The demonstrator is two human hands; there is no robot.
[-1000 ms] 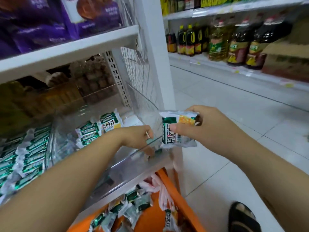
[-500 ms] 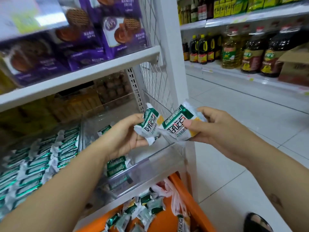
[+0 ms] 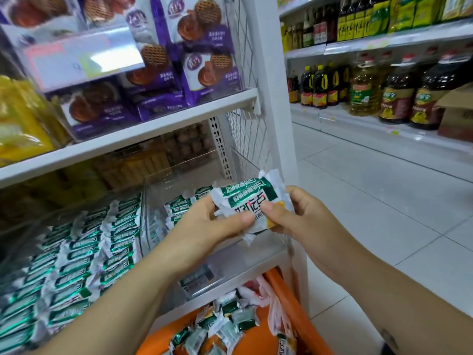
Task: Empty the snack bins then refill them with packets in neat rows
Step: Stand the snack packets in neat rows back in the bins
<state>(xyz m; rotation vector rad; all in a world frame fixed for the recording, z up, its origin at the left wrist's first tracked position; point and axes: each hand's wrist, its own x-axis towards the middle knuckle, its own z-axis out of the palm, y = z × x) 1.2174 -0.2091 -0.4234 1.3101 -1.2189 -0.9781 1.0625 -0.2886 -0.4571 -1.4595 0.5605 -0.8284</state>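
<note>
Both hands hold a small stack of green-and-white snack packets (image 3: 249,201) in front of the right clear bin (image 3: 245,248). My left hand (image 3: 212,224) pinches the stack from the left, thumb on top. My right hand (image 3: 294,216) grips it from the right. Inside that right bin a few packets (image 3: 179,207) lie in a short row at the back left. The left clear bin (image 3: 76,216) is filled with neat rows of the same packets (image 3: 84,262). Below, an orange basket (image 3: 291,306) holds loose packets (image 3: 225,324).
A white shelf (image 3: 143,134) above carries purple biscuit packs (image 3: 204,60) and yellow bags (image 3: 20,119). A white upright post (image 3: 276,124) and wire mesh bound the right bin. Across the tiled aisle floor (image 3: 371,213) stand shelves of oil bottles (image 3: 363,90).
My left hand came out of the right bin with a packet and brought it against the one in my right hand; both hands now hold the packets together. The view tilted upward.
</note>
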